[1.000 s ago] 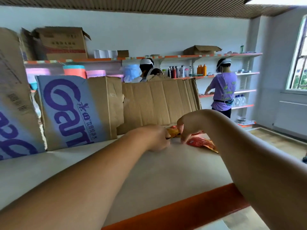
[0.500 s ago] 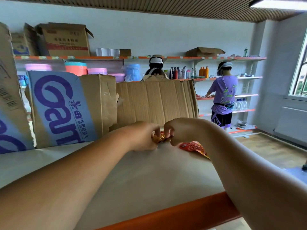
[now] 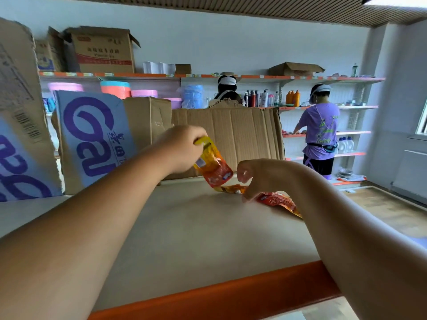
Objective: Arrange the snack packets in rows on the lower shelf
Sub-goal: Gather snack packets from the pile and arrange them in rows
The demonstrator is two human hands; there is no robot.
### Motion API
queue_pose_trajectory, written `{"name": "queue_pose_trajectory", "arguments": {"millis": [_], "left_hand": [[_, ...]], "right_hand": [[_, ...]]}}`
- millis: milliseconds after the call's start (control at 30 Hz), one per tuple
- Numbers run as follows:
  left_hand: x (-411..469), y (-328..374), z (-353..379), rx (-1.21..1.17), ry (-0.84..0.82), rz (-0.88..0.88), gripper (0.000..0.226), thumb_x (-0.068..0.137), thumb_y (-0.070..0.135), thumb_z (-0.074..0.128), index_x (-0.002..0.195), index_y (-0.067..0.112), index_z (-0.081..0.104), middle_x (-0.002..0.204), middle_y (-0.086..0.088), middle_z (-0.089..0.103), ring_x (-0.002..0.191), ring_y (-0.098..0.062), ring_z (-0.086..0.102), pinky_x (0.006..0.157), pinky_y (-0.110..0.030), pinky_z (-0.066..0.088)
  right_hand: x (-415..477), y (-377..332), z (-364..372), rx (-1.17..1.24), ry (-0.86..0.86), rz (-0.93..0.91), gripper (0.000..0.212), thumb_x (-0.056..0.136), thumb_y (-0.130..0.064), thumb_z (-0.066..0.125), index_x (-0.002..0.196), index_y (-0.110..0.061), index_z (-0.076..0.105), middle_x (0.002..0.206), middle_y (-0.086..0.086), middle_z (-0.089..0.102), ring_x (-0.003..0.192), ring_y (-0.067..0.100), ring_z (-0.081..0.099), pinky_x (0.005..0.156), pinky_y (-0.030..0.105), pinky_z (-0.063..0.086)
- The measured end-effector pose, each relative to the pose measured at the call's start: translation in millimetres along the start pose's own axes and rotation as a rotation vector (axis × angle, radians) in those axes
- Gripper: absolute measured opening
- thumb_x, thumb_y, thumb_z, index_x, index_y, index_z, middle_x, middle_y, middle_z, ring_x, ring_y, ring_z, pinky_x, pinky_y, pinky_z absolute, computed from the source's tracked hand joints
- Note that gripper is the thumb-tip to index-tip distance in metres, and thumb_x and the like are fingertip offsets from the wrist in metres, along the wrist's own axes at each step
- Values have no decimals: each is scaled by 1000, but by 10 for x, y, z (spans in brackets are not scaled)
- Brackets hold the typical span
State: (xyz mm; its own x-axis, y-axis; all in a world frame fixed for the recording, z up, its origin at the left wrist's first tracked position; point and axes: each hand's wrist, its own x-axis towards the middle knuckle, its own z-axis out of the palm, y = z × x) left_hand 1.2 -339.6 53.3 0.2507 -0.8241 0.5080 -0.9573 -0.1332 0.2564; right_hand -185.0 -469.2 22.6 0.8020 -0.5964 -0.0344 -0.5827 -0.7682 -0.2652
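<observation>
Left grip point(image 3: 184, 150) pinches a snack packet point(image 3: 213, 165) by its top edge, mid-frame, tilted up off the shelf point(image 3: 184, 227), probably to line it up; right grip point(image 3: 251, 179) curls over a lying packet point(image 3: 233, 188) beside it, can't tell if it's holding

You're in a small shop. Wall shelves point(image 3: 254, 76) with orange price-strip edges carry toiletry bottles point(image 3: 256, 98), detergent jugs point(image 3: 346, 144) and stacked plastic basins point(image 3: 115, 87). Opened cardboard cartons point(image 3: 101, 50) sit on the top shelf. Snack packets point(image 3: 277, 200) are on your own orange-edged shelf point(image 3: 196, 239). Two other people point(image 3: 320, 132) stand at the far shelves.
</observation>
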Motion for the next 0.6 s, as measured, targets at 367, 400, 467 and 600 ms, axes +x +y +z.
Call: {"name": "queue_pose_trajectory", "arguments": {"millis": [367, 400, 467, 600], "left_hand": [[-89, -52, 20, 36, -403, -171, 33, 101, 9, 45, 102, 27, 72, 101, 1, 67, 94, -18, 61, 73, -32, 48], [-96, -62, 54, 62, -435, -165, 32, 99, 8, 46, 97, 28, 72, 99, 1, 68, 92, -17, 62, 73, -32, 50], [-97, -84, 75, 53, -412, -155, 31, 97, 8, 49, 88, 28, 72, 93, 3, 69, 88, -15, 62, 71, -30, 49], [-76, -99, -108, -5, -132, -90, 18, 95, 17, 58, 84, 24, 71, 87, 5, 65, 85, -15, 61, 69, -31, 47]], "right_hand": [[-11, -69, 57, 7, 67, -73, 17, 90, -28, 66, 106, -31, 69, 109, -9, 66, 89, 9, 60, 76, 28, 48], [-24, -73, 49, 1, 74, -79, 18, 91, -27, 64, 108, -30, 69, 109, -7, 66, 87, 7, 59, 72, 27, 47], [-33, -82, 35, -21, 97, -89, 23, 93, -26, 61, 114, -27, 68, 109, -5, 64, 83, 9, 59, 68, 26, 46], [-27, -108, 21, -72, 148, -112, 30, 94, -16, 61, 121, -22, 69, 110, -3, 64, 82, 10, 57, 68, 24, 44]]}}
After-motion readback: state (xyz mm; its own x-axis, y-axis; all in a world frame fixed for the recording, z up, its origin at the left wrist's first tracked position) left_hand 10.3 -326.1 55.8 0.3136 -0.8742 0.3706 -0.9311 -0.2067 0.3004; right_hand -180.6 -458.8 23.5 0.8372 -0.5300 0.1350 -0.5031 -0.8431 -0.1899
